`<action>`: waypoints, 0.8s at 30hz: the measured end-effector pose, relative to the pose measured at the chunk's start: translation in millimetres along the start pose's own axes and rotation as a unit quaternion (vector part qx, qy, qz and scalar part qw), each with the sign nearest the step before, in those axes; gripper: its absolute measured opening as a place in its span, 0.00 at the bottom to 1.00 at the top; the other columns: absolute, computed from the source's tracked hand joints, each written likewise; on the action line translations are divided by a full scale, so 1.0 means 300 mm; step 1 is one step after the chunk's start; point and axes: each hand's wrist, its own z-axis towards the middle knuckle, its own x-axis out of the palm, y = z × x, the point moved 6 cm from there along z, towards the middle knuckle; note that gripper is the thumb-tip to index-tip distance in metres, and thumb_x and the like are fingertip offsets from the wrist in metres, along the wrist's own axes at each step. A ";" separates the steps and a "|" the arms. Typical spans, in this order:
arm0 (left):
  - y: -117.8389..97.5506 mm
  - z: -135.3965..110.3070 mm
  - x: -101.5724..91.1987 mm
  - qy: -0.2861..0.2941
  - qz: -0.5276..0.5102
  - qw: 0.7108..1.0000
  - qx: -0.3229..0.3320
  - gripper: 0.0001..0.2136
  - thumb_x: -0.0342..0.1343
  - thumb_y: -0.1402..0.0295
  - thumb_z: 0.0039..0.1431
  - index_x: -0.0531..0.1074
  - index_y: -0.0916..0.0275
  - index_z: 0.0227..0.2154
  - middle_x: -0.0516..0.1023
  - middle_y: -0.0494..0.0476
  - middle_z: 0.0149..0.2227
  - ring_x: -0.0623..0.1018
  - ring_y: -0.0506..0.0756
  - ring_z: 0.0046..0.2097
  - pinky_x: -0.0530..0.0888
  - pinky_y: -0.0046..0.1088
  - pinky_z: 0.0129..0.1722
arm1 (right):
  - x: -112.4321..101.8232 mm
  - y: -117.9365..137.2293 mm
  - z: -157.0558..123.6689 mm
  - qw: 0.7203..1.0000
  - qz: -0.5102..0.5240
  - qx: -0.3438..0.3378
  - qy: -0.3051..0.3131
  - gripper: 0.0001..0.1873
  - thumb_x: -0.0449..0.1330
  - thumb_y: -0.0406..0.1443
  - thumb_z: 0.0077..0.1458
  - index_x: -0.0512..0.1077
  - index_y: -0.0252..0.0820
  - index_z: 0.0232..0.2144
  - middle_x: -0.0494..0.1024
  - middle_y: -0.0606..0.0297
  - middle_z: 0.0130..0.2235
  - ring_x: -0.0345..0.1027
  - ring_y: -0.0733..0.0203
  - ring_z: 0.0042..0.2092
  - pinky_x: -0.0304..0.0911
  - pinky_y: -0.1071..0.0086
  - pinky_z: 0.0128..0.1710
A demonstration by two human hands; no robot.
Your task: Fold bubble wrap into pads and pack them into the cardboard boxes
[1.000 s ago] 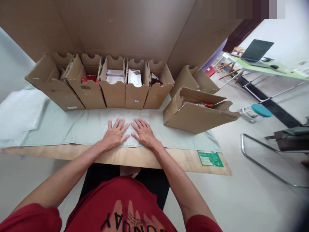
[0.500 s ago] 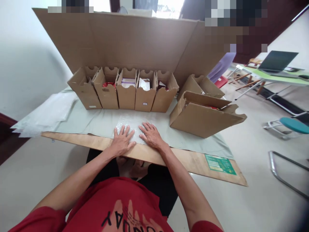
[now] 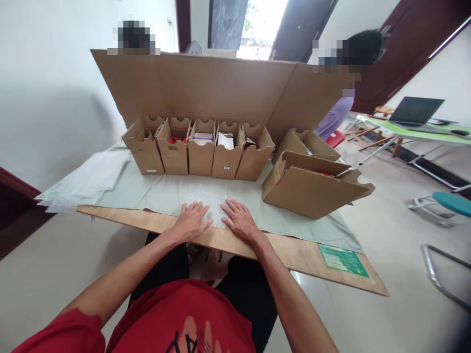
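Note:
A clear sheet of bubble wrap (image 3: 215, 198) lies flat on the cloth-covered table, close to its front edge. My left hand (image 3: 191, 221) rests palm down on its left part, fingers spread. On its right part lies my right hand (image 3: 240, 218), also flat with the fingers apart. Neither hand grips anything. Beyond them stands a row of several cardboard bins (image 3: 200, 159), with red and white packages partly visible inside.
A larger cardboard bin (image 3: 309, 193) stands at the right, another behind it. More bubble wrap sheets (image 3: 91, 174) lie at the left end. A tall cardboard panel (image 3: 221, 90) closes off the back, with two people beyond. A green label (image 3: 342, 260) marks the front board.
The camera view has tilted up, so the scene sits lower and more of the room shows. Both hands stay flat on the bubble wrap, with little movement.

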 end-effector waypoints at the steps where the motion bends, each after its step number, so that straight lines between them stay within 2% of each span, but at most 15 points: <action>1: -0.003 0.042 -0.016 -0.008 -0.003 1.000 0.007 0.24 0.45 0.59 0.71 0.64 0.61 0.66 0.65 0.70 0.68 0.63 0.68 0.70 0.60 0.58 0.67 | -0.001 -0.001 0.000 1.000 0.003 0.003 0.004 0.28 0.52 0.43 0.70 0.63 0.42 0.68 0.58 0.53 0.72 0.48 0.46 0.73 0.46 0.50 0.70; 5: -0.041 0.232 -0.018 -0.013 -0.022 0.999 0.039 0.23 0.45 0.67 0.70 0.65 0.62 0.65 0.63 0.67 0.70 0.61 0.62 0.71 0.60 0.45 0.68 | -0.006 -0.001 0.006 1.000 0.012 0.008 0.013 0.29 0.52 0.44 0.69 0.63 0.43 0.68 0.58 0.53 0.72 0.47 0.47 0.73 0.46 0.49 0.71; 8: -0.050 0.305 0.025 -0.003 -0.034 0.998 0.057 0.23 0.44 0.66 0.71 0.65 0.62 0.65 0.62 0.66 0.71 0.58 0.63 0.73 0.58 0.47 0.69 | -0.002 0.000 0.007 1.000 0.017 0.003 0.014 0.29 0.53 0.44 0.69 0.64 0.43 0.68 0.57 0.52 0.72 0.47 0.46 0.73 0.46 0.48 0.70; 10: -0.021 0.296 0.060 0.006 -0.030 0.998 0.060 0.23 0.45 0.62 0.71 0.65 0.61 0.66 0.60 0.66 0.72 0.56 0.66 0.73 0.54 0.51 0.70 | 0.004 -0.008 -0.002 1.000 0.027 -0.001 0.007 0.28 0.54 0.44 0.69 0.65 0.43 0.67 0.58 0.52 0.72 0.48 0.46 0.73 0.46 0.48 0.70; 14: 0.089 0.200 0.099 -0.010 0.012 0.999 0.033 0.27 0.46 0.55 0.71 0.61 0.60 0.69 0.55 0.67 0.73 0.52 0.70 0.74 0.50 0.55 0.71 | -0.001 -0.056 -0.030 0.993 0.116 -0.008 -0.030 0.27 0.57 0.44 0.66 0.69 0.43 0.64 0.63 0.54 0.70 0.53 0.48 0.72 0.50 0.48 0.70; 18: 0.138 0.134 0.103 -0.026 0.030 0.999 0.018 0.28 0.47 0.53 0.70 0.62 0.57 0.69 0.56 0.65 0.73 0.52 0.70 0.74 0.50 0.55 0.71 | -0.034 -0.104 0.017 0.978 0.193 0.042 -0.065 0.21 0.56 0.42 0.66 0.75 0.46 0.58 0.74 0.57 0.63 0.61 0.49 0.68 0.57 0.49 0.66; 21: 0.129 0.133 0.097 -0.022 0.030 0.999 0.006 0.28 0.48 0.53 0.70 0.62 0.58 0.68 0.57 0.67 0.73 0.53 0.72 0.74 0.50 0.56 0.70 | -0.046 -0.059 0.129 0.986 0.151 0.042 -0.058 0.25 0.54 0.41 0.67 0.69 0.45 0.64 0.67 0.56 0.68 0.54 0.48 0.71 0.54 0.51 0.67; 24: 0.117 0.144 0.091 -0.016 0.025 1.000 0.001 0.29 0.49 0.53 0.69 0.62 0.59 0.68 0.56 0.67 0.73 0.53 0.72 0.74 0.50 0.57 0.70 | -0.018 -0.015 0.219 0.996 0.091 0.017 -0.008 0.28 0.53 0.43 0.69 0.63 0.43 0.68 0.59 0.56 0.72 0.48 0.49 0.73 0.50 0.53 0.69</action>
